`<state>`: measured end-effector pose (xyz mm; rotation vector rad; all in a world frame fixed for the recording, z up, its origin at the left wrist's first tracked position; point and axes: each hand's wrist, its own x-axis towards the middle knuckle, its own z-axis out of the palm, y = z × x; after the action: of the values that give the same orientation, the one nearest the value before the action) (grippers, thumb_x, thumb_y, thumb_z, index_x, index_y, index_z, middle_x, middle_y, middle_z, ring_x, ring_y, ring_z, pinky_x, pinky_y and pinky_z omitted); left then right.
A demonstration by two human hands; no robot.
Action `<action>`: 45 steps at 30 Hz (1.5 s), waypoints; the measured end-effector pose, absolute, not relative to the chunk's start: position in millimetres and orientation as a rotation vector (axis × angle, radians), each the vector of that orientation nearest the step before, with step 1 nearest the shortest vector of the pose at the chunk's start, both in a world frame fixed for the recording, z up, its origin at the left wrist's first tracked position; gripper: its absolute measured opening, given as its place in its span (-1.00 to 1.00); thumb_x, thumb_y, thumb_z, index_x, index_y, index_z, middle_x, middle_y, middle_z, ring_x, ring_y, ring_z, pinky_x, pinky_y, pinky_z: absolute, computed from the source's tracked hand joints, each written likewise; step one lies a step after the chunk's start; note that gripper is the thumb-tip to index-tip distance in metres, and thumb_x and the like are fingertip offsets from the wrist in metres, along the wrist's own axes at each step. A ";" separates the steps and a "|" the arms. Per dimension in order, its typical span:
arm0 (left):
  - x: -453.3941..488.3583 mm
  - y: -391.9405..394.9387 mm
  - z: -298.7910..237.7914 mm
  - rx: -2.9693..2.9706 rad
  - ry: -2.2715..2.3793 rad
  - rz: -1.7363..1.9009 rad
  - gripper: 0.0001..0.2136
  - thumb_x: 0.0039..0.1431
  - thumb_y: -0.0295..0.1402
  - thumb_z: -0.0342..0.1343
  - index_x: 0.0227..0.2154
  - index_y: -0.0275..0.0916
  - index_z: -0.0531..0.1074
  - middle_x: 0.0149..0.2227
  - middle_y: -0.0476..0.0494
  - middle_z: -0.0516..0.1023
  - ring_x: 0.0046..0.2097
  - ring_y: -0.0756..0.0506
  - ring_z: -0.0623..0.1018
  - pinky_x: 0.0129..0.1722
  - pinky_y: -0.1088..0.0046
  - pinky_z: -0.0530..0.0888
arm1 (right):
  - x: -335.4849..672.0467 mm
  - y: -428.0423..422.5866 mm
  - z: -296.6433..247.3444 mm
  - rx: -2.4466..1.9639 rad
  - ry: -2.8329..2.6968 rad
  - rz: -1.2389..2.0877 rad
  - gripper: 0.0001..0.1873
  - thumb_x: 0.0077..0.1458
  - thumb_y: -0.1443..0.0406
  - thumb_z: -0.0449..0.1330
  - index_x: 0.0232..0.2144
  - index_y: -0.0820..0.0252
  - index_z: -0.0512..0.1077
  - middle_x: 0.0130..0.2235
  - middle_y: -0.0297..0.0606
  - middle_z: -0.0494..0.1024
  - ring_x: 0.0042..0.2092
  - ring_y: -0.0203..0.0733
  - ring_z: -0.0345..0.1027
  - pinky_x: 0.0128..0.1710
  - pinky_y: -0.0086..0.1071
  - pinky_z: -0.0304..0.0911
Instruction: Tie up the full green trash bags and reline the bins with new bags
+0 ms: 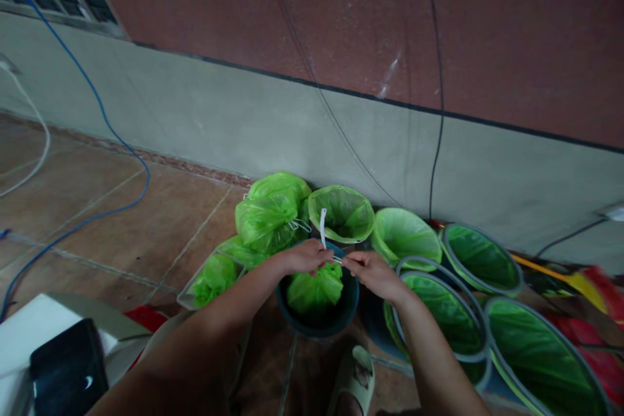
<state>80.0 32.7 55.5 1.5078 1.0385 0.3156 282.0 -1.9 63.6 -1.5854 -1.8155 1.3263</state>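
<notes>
A green plastic bag (314, 294) is gathered at its top inside a dark round bin (291, 322) on the floor in front of me. Above it, my left hand (308, 256) is closed on a white drawstring (323, 224), whose loose end sticks up past the fingers. My right hand (373, 273) pinches another stretch of the same drawstring, just to the right. Between the two hands the white string runs taut. The neck of the bag is partly hidden under my left hand.
Tied green bags (273, 214) lie against the wall at left. Several green-lined bins (480, 260) stand to the right. A white box (49, 318) with a black phone (68, 367) is at lower left. A blue cable (104, 114) crosses the tiled floor.
</notes>
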 end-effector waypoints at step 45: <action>91.8 21.4 64.0 1.613 1.086 0.867 -0.87 0.10 -0.40 0.10 -0.45 -0.30 0.52 -0.49 -0.02 0.55 -0.45 0.03 0.45 -0.40 0.56 0.37 | 255.4 -6.2 76.2 -1.446 -1.209 1.520 -0.75 -0.20 0.15 0.29 -0.49 0.22 0.48 -0.58 -0.42 0.38 -0.54 -0.41 0.12 -0.54 -0.47 0.00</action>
<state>91.8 21.4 64.0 1.6127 1.0857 0.8672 255.4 -6.2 76.2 -1.4461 -1.2092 1.5198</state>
